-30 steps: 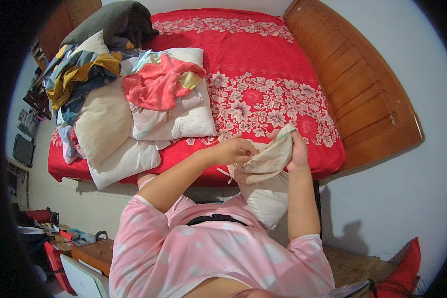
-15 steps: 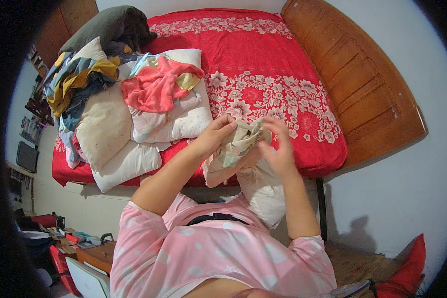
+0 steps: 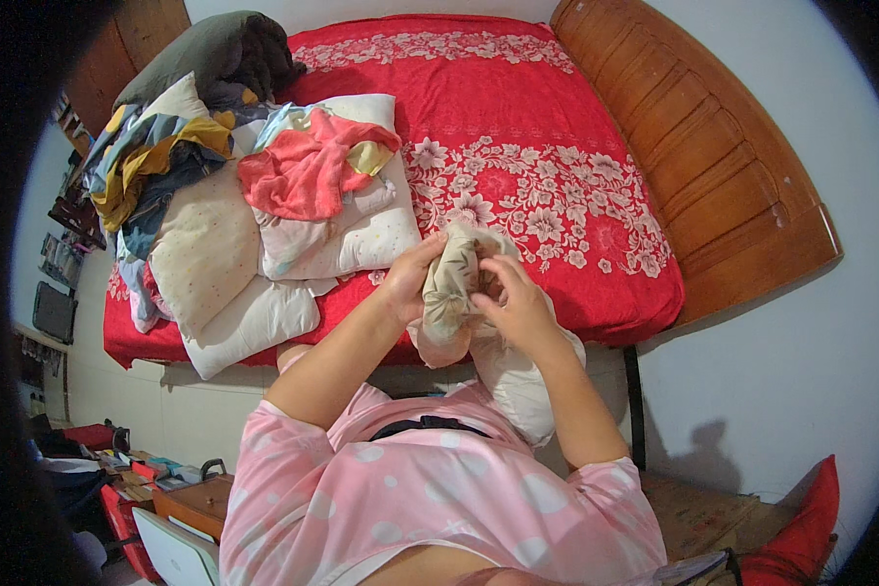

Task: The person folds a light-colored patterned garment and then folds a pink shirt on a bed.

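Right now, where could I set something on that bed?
Widest free patch: the red floral bedspread between the coral plush cloth and the brown wooden panel. The left side is crowded with white pillows and rumpled multicoloured fabrics; the left hand, right hand and pale patterned cloth hide some front edge.

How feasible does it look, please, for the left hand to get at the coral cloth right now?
Probably yes: the coral cloth lies largely uncovered and nothing appears in the way, though the left hand may need to release the pale patterned cloth first.

There are 2 hands, 1 bed, 1 headboard and 1 coral cloth.
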Available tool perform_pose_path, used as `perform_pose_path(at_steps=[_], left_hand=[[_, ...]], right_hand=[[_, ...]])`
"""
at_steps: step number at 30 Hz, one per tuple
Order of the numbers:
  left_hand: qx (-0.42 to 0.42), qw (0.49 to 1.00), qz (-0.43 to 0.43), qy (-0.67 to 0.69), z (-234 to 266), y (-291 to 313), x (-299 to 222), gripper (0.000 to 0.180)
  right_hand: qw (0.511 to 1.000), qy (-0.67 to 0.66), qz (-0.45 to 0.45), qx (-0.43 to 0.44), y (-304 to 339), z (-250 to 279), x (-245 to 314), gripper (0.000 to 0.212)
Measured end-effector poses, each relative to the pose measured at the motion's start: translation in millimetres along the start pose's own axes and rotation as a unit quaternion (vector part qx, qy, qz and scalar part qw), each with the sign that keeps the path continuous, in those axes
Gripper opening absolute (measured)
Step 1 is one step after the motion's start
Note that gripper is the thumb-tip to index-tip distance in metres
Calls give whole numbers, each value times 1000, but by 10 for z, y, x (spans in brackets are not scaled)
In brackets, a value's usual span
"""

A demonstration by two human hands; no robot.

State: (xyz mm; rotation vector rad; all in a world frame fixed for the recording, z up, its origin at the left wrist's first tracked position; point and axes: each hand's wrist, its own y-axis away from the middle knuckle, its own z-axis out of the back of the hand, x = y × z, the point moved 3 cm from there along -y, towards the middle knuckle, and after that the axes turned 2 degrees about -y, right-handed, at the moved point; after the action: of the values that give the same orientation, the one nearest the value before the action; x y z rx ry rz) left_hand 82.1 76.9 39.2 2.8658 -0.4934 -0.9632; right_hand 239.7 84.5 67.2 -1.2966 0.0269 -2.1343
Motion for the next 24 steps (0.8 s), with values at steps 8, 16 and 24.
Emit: perform_pose_path(at_steps=[8, 16, 24], left_hand=[[8, 996, 33, 87, 183, -34, 22, 41], [-191, 921, -130, -314, 516, -48, -68, 12], [-42, 762, -251, -596, -74, 132, 47, 18]], right_hand=[[993, 41, 20, 107, 62, -173, -266, 25], [988, -110, 85, -63, -63, 45, -189, 16], [985, -138, 99, -33, -146, 3, -155, 19]])
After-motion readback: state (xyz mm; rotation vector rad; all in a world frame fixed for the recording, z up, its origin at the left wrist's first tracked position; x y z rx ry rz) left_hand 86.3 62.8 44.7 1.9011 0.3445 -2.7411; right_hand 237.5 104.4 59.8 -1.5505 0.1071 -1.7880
